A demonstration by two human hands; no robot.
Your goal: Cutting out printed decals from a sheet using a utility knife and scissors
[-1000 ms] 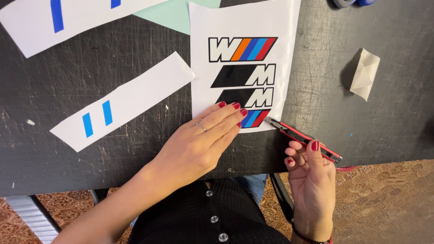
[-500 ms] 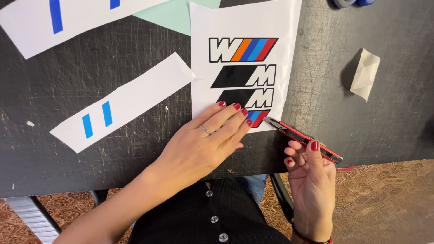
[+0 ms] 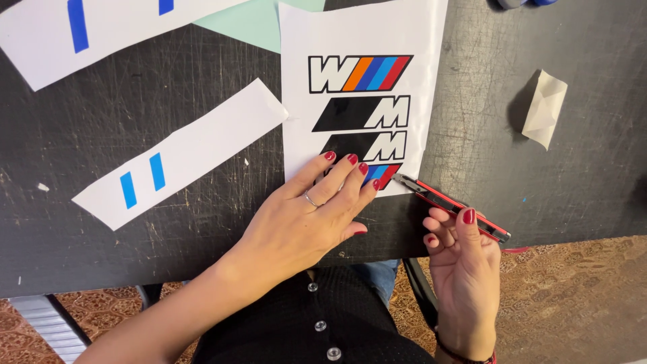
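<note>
White sticker sheet (image 3: 357,27) is pinned flat to the black table (image 3: 135,121) by the left hand (image 3: 306,219), fingers spread over its lowest emblem. A red utility knife (image 3: 450,205), just right of the sheet, is gripped in the closed right hand (image 3: 465,253). Cutting appears in hand; a steady, guided blade seems called for beside the fingertips.

The white sticker sheet (image 3: 364,40) filled the middle of the black tabletop (image 3: 593,175), reaching its near edge. Bare surface lay open to its right, broken only by a folded paper scrap (image 3: 544,108) toward the far right corner. A white strip (image 3: 185,152) lay diagonally across the left half.
</note>
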